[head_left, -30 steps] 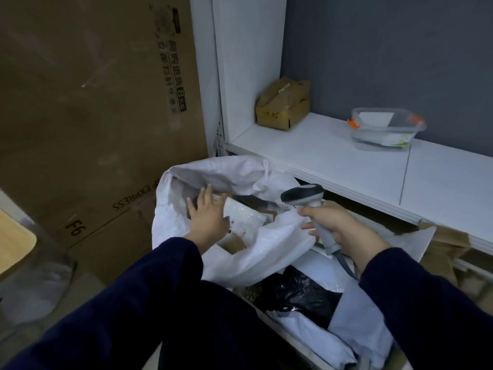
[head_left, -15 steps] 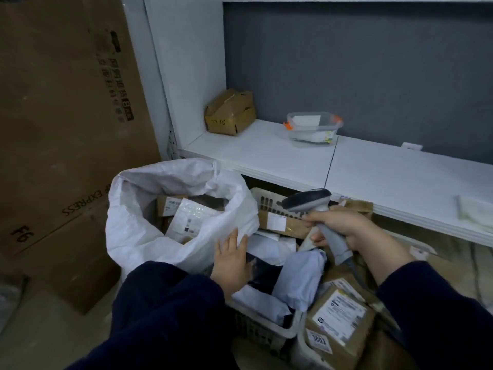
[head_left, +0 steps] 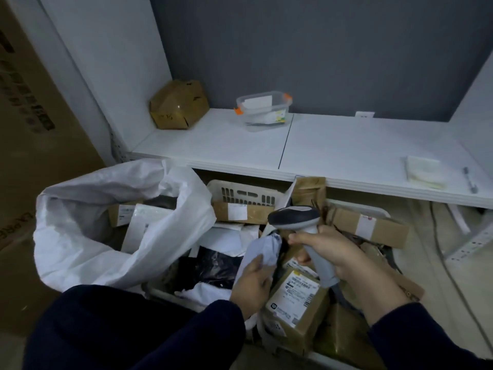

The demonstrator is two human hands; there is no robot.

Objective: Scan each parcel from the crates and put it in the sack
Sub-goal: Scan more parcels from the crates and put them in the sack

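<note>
A white woven sack (head_left: 88, 236) stands open at the left with several parcels inside. To its right a white slotted crate (head_left: 242, 192) holds black, white and brown parcels. My left hand (head_left: 253, 283) grips a pale grey poly-bag parcel (head_left: 262, 251) and lifts it above the crate. My right hand (head_left: 336, 259) is closed on the handle of a grey barcode scanner (head_left: 294, 217), whose head sits just above the grey parcel. A labelled brown box (head_left: 296, 297) lies under both hands.
A white shelf (head_left: 333, 145) runs behind the crates, carrying a crumpled brown box (head_left: 178, 104), a clear plastic tub (head_left: 262, 110), a folded cloth (head_left: 424, 172) and a pen (head_left: 470, 180). Large cardboard sheets (head_left: 32, 134) stand at the left. Cables hang at the right.
My left hand left the sack, crossed right to the crate and took hold of the grey poly-bag parcel. The view swung right; my right hand kept the scanner.
</note>
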